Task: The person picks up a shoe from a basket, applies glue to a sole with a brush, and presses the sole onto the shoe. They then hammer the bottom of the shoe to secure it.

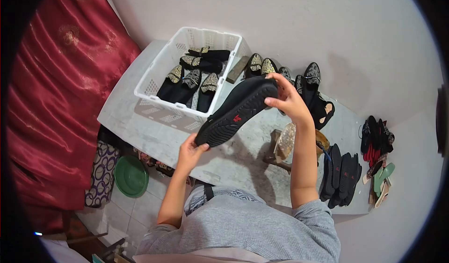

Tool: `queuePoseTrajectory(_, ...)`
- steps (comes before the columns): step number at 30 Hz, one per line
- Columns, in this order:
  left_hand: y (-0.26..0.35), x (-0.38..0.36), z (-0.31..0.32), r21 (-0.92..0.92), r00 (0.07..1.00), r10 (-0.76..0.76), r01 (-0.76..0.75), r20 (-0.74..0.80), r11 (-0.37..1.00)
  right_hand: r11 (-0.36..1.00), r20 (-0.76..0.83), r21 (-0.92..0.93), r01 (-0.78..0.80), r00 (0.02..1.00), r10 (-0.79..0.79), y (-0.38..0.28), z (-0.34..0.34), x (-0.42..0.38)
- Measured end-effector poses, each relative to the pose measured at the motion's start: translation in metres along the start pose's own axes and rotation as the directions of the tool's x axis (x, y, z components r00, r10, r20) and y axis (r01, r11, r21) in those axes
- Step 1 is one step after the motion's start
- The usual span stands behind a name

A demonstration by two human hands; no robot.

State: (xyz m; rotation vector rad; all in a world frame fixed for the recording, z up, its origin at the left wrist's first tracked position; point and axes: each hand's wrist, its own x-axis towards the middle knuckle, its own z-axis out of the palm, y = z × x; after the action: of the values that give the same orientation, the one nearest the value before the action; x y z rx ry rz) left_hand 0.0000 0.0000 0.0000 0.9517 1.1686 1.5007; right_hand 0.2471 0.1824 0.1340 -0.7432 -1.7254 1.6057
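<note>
A black shoe (239,115) is held up over the table, tilted so its ridged sole with a small red mark faces me. My left hand (191,151) grips one end of it at the lower left, thumb on the sole. At the upper right, the fingers and thumb of my right hand (289,98) close round the other end. Behind the held shoe, a white plastic basket (156,98) contains several black shoes with glittery toes. Below my right hand, a pale rounded piece (285,141) sits on a small wooden stand (273,159), partly hidden by my forearm.
More patterned shoes (312,73) line the wall side of the table (229,167). Several black soles (343,176) lie at the right, near red-and-black pieces (374,141) and green pieces (384,174). A wooden block (237,70) lies beside the basket. A green basin (131,176) stands on the floor; a red curtain (61,104) hangs left.
</note>
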Motion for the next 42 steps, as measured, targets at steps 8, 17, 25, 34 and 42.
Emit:
queuePoseTrajectory(8, 0.049, 0.097, -0.095, 0.399, 0.966, 0.257, -0.226, -0.024, 0.889, 0.999, -0.179, 0.033, 0.042, 0.983, -0.035, 0.018, 0.066, 0.051)
queuePoseTrajectory(17, 0.068, 0.209, -0.156, 0.79, 0.727, 0.579, -0.573, 0.369, 0.217, 0.984, -0.421, 0.142, 0.111, 0.906, -0.041, 0.062, 0.112, 0.088)
queuePoseTrajectory(25, 0.078, 0.271, -0.175, 0.65, 0.56, 0.43, -0.754, 0.708, -0.089, 0.874, -0.478, 0.485, -0.014, 0.833, 0.279, 0.073, 0.129, 0.115)
queuePoseTrajectory(34, 0.034, 0.35, -0.178, 0.415, 0.352, 0.278, -0.884, 0.894, -0.216, 0.881, -0.272, 0.078, -0.466, 0.841, 0.468, 0.085, 0.147, 0.145)
queuePoseTrajectory(42, -0.001, 0.4, -0.157, 0.21, 0.132, 0.227, -0.908, 0.965, -0.364, 0.826, -0.207, -0.287, -0.485, 0.873, 0.441, 0.149, 0.169, 0.169)
